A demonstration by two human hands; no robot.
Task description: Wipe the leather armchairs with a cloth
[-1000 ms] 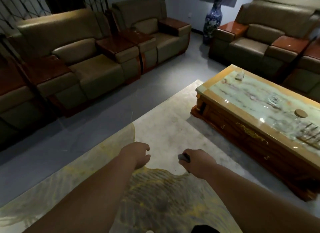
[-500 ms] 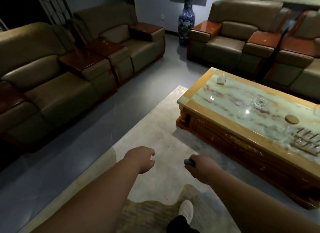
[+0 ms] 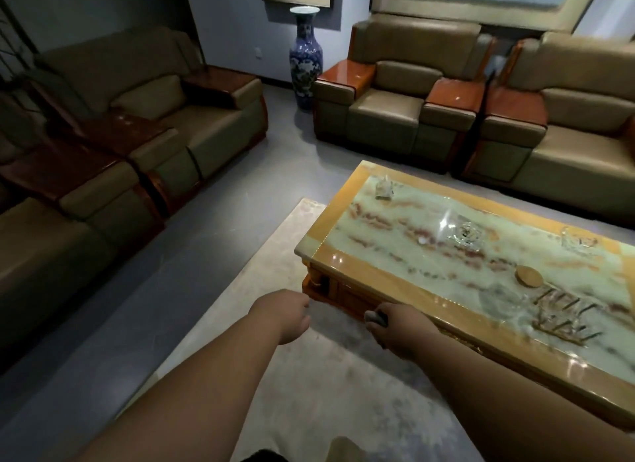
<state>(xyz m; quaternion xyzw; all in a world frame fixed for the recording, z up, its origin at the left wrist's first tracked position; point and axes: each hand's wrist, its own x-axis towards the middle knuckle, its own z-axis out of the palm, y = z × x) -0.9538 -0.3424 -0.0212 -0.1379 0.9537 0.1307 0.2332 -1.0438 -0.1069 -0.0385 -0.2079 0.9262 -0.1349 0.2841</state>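
Since the earlier frames the view has swung to the right and moved forward: the armchairs along the left wall have slid toward the left edge, the two armchairs at the far wall now sit higher and more central, and the coffee table (image 3: 457, 282) has come closer, so both hands now reach out beside its near corner.

The left hand (image 3: 287, 315) is held out over the pale rug (image 3: 261, 289), knuckles up, fingers curled under loosely; it holds nothing that can be seen. The right hand (image 3: 400, 329) is just beside the table's near long edge, its fingers closed round a small grey wad, probably the cloth (image 3: 375, 318), of which only a bit pokes out by the thumb.

Ahead of the hands, beyond the table, stands a tan leather armchair (image 3: 388, 107) with glossy wooden armrest tops, and a second one (image 3: 577, 145) lies to its right. Forward and left of the left hand is another armchair (image 3: 178, 117), with more seating nearer along the left side. A tall blue-and-white vase (image 3: 305, 54) stands in the far corner between the two groups. On the table, right of the right hand, lie clear glass pieces and a round wooden disc (image 3: 529, 275).
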